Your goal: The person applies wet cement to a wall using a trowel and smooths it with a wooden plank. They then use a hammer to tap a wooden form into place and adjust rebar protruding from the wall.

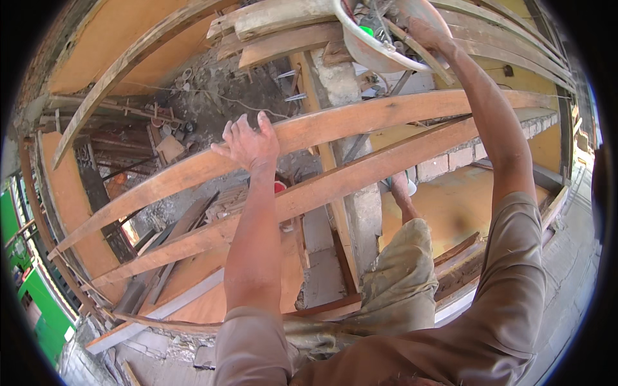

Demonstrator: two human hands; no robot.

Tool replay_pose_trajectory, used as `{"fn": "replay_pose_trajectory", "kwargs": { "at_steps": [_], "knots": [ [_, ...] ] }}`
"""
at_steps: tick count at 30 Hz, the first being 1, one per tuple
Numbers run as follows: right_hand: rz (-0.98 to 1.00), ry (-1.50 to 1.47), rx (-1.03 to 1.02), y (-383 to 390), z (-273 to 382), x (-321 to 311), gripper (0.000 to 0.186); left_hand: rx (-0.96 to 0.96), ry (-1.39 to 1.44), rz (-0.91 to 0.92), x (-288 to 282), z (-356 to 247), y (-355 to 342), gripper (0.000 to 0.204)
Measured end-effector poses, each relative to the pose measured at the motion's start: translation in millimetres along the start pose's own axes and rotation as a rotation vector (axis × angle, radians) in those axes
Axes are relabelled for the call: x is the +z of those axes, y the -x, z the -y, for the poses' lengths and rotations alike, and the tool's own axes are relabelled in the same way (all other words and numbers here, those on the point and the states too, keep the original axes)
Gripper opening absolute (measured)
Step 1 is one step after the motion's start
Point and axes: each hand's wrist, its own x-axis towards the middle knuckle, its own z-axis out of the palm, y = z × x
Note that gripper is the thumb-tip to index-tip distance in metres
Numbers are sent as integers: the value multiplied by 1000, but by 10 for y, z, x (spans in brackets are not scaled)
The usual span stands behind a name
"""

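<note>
My left hand [248, 145] rests on a long wooden beam [338, 122] that crosses in front of me, its fingers spread and bent at the top edge. A second, parallel beam [335, 186] runs just below it. My right hand [428, 35] reaches up into a pale bucket [370, 51] at the top, holding something I cannot make out. A wooden stick [412, 48] and a small green item [366, 31] lie in the bucket around that hand. My bare leg and sandalled foot [402, 193] show below the beams, beside a concrete edge.
Stacked planks [286, 48] lie at the top, and a curved beam [106, 83] arcs at upper left. A rubble-strewn lower level [212, 87] shows through the framing. A block ledge [444, 161] runs at right, with a yellow panel [463, 212] below and green panels [45, 302] at far left.
</note>
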Motion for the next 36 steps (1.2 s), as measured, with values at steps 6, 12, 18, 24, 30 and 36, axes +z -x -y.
{"fn": "replay_pose_trajectory", "kwargs": {
  "at_steps": [6, 12, 18, 24, 30, 36],
  "knots": [
    [3, -52, 122, 117, -303, -36, 36, 11, 34, 26, -24, -127, 2, 46],
    [203, 47, 19, 65, -153, -143, 29, -6, 16, 50, -45, -104, -9, 45],
    [34, -173, 187, 81, -206, -1, 23, 8, -3, 35, 14, -109, -17, 45],
    [-14, -67, 111, 148, 19, -135, 23, 19, 10, 17, 6, -80, -34, 42],
    [-97, -119, 101, 177, -58, 26, 28, 6, 3, 55, -60, -125, -24, 46],
    [-148, -349, 113, 166, -127, 44, 11, 18, 39, 23, -50, -128, -29, 43]
  ]
}}
